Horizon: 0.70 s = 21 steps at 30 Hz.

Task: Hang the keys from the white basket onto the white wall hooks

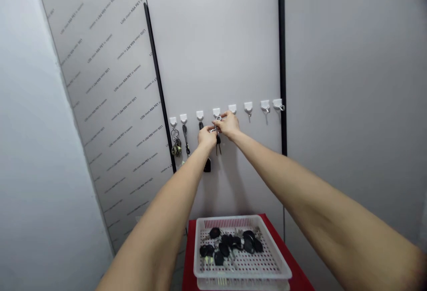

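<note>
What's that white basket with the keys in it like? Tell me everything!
The basket is whitish, slightly see-through and looks like plastic. It is shallow and four-sided, with rounded corners, slots in the far wall and little holes in its floor. It sits upright on a red surface, with black-headed keys heaped inside. Neither the left hand nor the right hand touches it.

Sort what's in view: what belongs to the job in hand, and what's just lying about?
Job in hand: held keys, left hand, right hand, white hooks, hanging keyring, plastic basket, black-headed keys inside.

Just around: printed panel, black vertical strip, red surface beneath.
</note>
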Available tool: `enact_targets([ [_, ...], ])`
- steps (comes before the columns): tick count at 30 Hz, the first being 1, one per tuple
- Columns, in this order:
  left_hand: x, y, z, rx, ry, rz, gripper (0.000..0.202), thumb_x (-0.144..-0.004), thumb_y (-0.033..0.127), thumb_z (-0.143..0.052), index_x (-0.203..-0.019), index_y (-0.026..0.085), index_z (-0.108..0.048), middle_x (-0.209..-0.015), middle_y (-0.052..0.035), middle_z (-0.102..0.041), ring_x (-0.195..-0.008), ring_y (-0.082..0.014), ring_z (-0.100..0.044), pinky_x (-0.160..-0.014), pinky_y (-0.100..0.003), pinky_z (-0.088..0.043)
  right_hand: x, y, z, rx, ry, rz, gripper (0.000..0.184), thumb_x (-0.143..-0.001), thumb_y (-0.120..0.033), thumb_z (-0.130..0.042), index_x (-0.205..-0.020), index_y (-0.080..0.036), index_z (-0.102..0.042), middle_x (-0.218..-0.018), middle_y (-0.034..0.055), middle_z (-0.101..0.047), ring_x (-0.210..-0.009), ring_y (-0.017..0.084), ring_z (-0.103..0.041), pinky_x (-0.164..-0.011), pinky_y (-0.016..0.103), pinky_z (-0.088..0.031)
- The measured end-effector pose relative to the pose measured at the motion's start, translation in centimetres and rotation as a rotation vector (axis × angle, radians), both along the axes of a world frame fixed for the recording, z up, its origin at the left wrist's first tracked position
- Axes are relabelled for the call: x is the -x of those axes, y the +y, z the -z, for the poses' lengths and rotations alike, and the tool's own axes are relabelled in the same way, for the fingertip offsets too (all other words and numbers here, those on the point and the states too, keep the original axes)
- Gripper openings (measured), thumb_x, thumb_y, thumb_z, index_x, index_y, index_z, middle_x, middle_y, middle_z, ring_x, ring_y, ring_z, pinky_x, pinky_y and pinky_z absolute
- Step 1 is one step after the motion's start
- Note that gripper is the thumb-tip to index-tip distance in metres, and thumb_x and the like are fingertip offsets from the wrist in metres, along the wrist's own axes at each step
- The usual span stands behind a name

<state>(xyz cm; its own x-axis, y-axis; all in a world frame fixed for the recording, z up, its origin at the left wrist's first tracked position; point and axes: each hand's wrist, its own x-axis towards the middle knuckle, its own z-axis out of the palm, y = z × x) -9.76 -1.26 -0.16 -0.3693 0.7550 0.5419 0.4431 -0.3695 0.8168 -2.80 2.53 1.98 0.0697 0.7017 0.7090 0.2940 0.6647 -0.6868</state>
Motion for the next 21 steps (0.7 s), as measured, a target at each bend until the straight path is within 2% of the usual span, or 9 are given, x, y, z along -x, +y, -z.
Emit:
enact_targets([
  [3, -0.2, -0.1, 0.6, 0.046, 0.031, 0.031, 0.023, -0.058, 0.013, -0.050, -0.081, 0.011, -0.054, -0.073, -0.0050, -0.057, -0.064, -0.0111, -0.051, -0.060, -0.021, -0.039, -0.2, 0.5, 0.5, 0.046, -0.068, 0.064, 0.023, -0.052, -0.022, -0.055, -0.071, -0.015, -0.045, -0.052, -0.0046, -0.048, -0.046, 0.007, -0.046, -0.053, 0.025, -0.040],
  [7, -0.2, -1.2, 2.1, 0.123, 0.077, 0.049, 0.036, -0.058, 0.011, -0.050, -0.093, 0.012, -0.049, -0.077, -0.0056, -0.057, -0.064, -0.0111, -0.051, -0.058, -0.021, -0.039, -0.9, 0.0, 1.8, -0.030, -0.100, 0.129, 0.022, -0.054, -0.027, -0.053, -0.072, -0.015, -0.049, -0.055, -0.0024, -0.050, -0.052, 0.009, -0.048, -0.057, 0.025, -0.039],
  [9, 0.0, -2.0, 3.5, 0.114, 0.155, 0.010, 0.039, -0.058, 0.011, -0.049, -0.096, 0.013, -0.046, -0.084, -0.0067, -0.056, -0.069, -0.0114, -0.051, -0.063, -0.021, -0.039, -1.6, -0.6, 2.9, -0.076, -0.079, 0.160, 0.026, -0.057, -0.027, -0.051, -0.079, -0.014, -0.049, -0.060, -0.0005, -0.053, -0.057, 0.010, -0.049, -0.060, 0.026, -0.038],
  [11, 0.3, -2.8, 5.7, 0.085, 0.251, -0.001, 0.035, -0.059, 0.010, -0.048, -0.094, 0.012, -0.048, -0.087, -0.0069, -0.055, -0.074, -0.0113, -0.050, -0.068, -0.022, -0.038, -2.5, -1.5, 4.9, -0.095, -0.076, 0.193, 0.028, -0.059, -0.025, -0.047, -0.085, -0.014, -0.048, -0.069, 0.0016, -0.055, -0.060, 0.010, -0.049, -0.062, 0.026, -0.038],
  [13, 0.4, -3.8, 9.0, 0.102, 0.315, 0.056, 0.031, -0.059, 0.008, -0.046, -0.090, 0.012, -0.050, -0.085, -0.0065, -0.055, -0.075, -0.0109, -0.050, -0.071, -0.023, -0.037, -3.4, -2.8, 8.1, -0.074, -0.153, 0.170, 0.029, -0.061, -0.020, -0.044, -0.089, -0.014, -0.047, -0.078, 0.0032, -0.055, -0.063, 0.010, -0.050, -0.063, 0.025, -0.038],
  [15, 0.3, -5.1, 12.9, 0.188, 0.346, 0.139, 0.029, -0.059, 0.007, -0.045, -0.087, 0.011, -0.051, -0.083, -0.0065, -0.056, -0.074, -0.0108, -0.050, -0.071, -0.023, -0.037, -4.3, -4.4, 12.4, 0.010, -0.350, 0.055, 0.028, -0.061, -0.015, -0.042, -0.088, -0.013, -0.049, -0.081, 0.0038, -0.056, -0.065, 0.010, -0.050, -0.064, 0.023, -0.038],
  [18, -0.2, -7.1, 18.9, 0.369, 0.426, 0.212, 0.027, -0.060, 0.007, -0.044, -0.085, 0.010, -0.052, -0.082, -0.0076, -0.056, -0.074, -0.0119, -0.050, -0.070, -0.023, -0.037, -5.6, -6.9, 19.2, 0.286, -0.809, -0.137, 0.025, -0.059, -0.014, -0.043, -0.082, -0.014, -0.054, -0.080, 0.0053, -0.058, -0.072, 0.012, -0.051, -0.065, 0.020, -0.037],
  [19, -0.3, -7.7, 20.6, 0.428, 0.477, 0.213, 0.027, -0.060, 0.008, -0.044, -0.085, 0.011, -0.052, -0.083, -0.0076, -0.056, -0.075, -0.0128, -0.050, -0.070, -0.024, -0.037, -5.9, -7.6, 21.1, 0.359, -0.921, -0.142, 0.027, -0.059, -0.015, -0.044, -0.083, -0.015, -0.055, -0.082, 0.0060, -0.058, -0.075, 0.013, -0.051, -0.066, 0.021, -0.037],
  [21, -0.4, -8.7, 23.0, 0.516, 0.620, 0.202, 0.029, -0.058, 0.010, -0.047, -0.087, 0.013, -0.052, -0.087, -0.0074, -0.055, -0.081, -0.0152, -0.048, -0.074, -0.026, -0.035, -6.4, -8.8, 24.0, 0.431, -1.011, -0.128, 0.028, -0.058, -0.017, -0.046, -0.084, -0.016, -0.056, -0.086, 0.0082, -0.057, -0.081, 0.017, -0.050, -0.068, 0.024, -0.035],
])
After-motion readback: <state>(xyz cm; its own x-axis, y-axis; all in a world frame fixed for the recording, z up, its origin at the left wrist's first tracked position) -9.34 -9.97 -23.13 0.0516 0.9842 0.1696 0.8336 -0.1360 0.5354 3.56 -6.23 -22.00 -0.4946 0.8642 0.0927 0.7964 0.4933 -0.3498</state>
